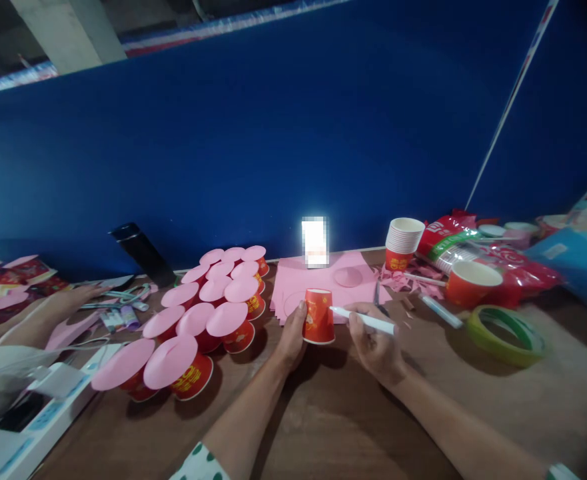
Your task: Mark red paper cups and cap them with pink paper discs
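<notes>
My left hand (291, 339) grips a red paper cup (319, 323) by its left side. The cup is upside down, its white rim at the bottom and gold print on its wall. My right hand (377, 343) holds a white marker pen (368, 321) like a writing tool, its tip at or very near the cup's right side; contact is hard to tell. Behind the cup lie pink paper sheets (289, 270), with a shallow pink paper cone (348, 277) on top. To the left stand several upturned red cups (193, 379) capped with pink paper cones (170, 362).
A lit phone (315, 243) leans against the blue partition (293, 133). Stacked cups (404, 241), an upright cup (473, 283), yellow-green tape (508, 335) and another pen (440, 311) lie right. A black bottle (142, 253), power strip (53, 417) and another person's arm (58, 307) are left.
</notes>
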{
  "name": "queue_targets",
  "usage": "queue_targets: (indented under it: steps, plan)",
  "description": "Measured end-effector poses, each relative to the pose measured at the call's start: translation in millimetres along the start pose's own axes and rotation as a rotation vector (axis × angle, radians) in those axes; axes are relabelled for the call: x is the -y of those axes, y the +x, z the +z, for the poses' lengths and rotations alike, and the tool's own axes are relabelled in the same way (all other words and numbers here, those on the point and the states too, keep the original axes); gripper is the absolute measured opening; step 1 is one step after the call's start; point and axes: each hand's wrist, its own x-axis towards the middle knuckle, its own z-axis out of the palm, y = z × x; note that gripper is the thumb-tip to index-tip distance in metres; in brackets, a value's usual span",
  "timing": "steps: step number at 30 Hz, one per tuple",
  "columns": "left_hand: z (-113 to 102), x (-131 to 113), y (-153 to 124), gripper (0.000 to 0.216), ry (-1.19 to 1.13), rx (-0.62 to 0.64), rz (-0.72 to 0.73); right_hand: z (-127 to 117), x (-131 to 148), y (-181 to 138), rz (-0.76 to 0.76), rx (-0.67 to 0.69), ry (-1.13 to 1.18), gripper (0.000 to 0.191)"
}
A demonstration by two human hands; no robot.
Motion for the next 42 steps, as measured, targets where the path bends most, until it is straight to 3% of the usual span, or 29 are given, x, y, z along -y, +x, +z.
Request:
queue_targets:
  steps: [13,21,29,42]
  plan:
    - [0,1,2,0.042,-0.134,0.016,-0.022,0,0,-3,0.006,-0.013,0.039,0.011]
    - [-3,-2,6,0.043,-0.268,-0.066,-0.082,5,4,-11,-0.292,0.057,0.09,0.014]
    - [1,-5,6,0.041,-0.252,-0.091,-0.114,3,5,-12,-0.318,0.208,0.145,0.03]
    - [3,-4,7,0.043,-0.267,-0.113,-0.13,5,3,-12,-0.307,0.189,0.115,0.031]
